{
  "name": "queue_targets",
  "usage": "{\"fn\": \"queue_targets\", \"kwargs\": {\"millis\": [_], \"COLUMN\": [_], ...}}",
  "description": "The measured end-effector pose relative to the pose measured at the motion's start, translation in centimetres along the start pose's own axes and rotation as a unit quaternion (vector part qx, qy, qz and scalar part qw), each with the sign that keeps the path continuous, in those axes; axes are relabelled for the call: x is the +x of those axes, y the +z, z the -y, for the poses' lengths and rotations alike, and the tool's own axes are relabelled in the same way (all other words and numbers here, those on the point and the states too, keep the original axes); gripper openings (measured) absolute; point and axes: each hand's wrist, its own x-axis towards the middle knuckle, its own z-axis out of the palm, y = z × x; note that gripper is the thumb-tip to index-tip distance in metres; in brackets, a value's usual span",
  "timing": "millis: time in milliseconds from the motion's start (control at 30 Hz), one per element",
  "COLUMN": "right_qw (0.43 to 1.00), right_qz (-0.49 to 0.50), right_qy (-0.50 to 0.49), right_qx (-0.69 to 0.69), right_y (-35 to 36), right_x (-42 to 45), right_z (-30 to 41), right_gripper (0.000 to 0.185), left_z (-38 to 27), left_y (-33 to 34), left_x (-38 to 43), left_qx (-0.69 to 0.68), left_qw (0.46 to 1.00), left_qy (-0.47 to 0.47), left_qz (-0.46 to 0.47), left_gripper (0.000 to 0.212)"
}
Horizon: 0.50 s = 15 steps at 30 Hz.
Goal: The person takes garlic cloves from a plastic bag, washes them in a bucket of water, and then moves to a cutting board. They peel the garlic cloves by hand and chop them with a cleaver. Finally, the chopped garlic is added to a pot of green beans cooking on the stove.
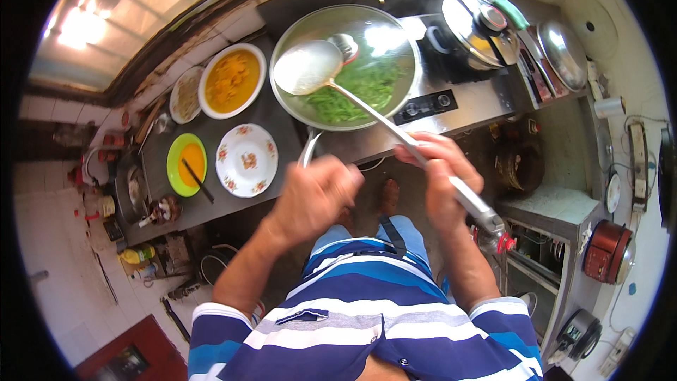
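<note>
A large wok (285,100) stands on the stove with chopped green vegetables (359,90) inside. My right hand (444,174) is closed around the long metal handle of a cooking ladle (309,66), whose bowl is over the wok's left half. Near the wok's handle (309,148), my left hand (320,196) is blurred; whether it grips that handle cannot be told. Left of the wok are a white bowl of orange food in liquid (232,82), a flowered white plate (247,180) with small brown bits, and a green bowl (172,161) of yellow liquid with dark chopsticks (197,180).
A lidded pot (476,32) stands on the right side of the stove, near a round metal lid (563,55). Behind the white bowl is another dish (185,95). A sink (129,190) lies at far left, and a low cabinet (560,211) stands at right.
</note>
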Motion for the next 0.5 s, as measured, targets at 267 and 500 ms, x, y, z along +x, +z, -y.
{"fn": "queue_targets", "kwargs": {"millis": [267,500], "right_qw": [0.962,0.923], "right_qz": [0.157,0.298], "right_qy": [-0.193,-0.171], "right_qx": [-0.110,-0.173], "right_y": [17.8,23.3], "right_x": [-6.6,-14.4], "right_z": [-5.8,-9.2], "right_gripper": [0.019,0.033], "left_z": [2.4,10.8], "left_y": [-1.2,-1.5], "left_x": [-13.9,-22.6], "left_qx": [-0.358,-0.135], "left_qw": [0.908,0.947], "left_qy": [-0.214,-0.214], "left_qz": [-0.027,-0.198], "left_gripper": [0.038,0.036]}}
